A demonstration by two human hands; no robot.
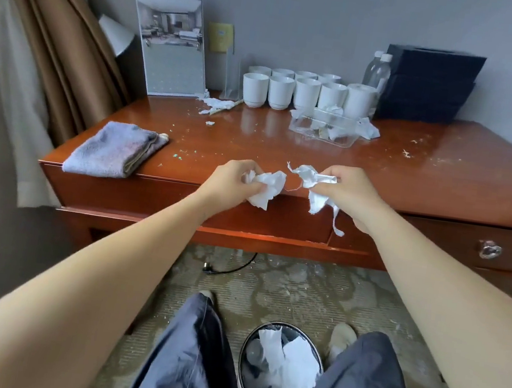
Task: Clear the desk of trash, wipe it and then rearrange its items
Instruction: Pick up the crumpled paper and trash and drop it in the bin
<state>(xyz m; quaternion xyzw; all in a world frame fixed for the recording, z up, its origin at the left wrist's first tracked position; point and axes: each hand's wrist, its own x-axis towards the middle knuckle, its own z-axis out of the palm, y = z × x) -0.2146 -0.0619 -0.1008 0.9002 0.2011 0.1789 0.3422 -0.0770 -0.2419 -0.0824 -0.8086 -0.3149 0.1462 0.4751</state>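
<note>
My left hand grips a crumpled white tissue over the front edge of the wooden desk. My right hand holds another torn wad of white paper, with strips hanging down. On the floor between my legs stands a trash bin holding white paper. More tissue scraps lie at the back left of the desk. A clear plastic tray with crumpled paper sits by the cups. A folded grey cloth lies on the desk's left corner. Crumbs dot the surface.
Several white cups stand in rows at the back. Beside them are water bottles and a black box. A standing brochure leans on the wall, with a brown curtain at left. A drawer handle shows at right.
</note>
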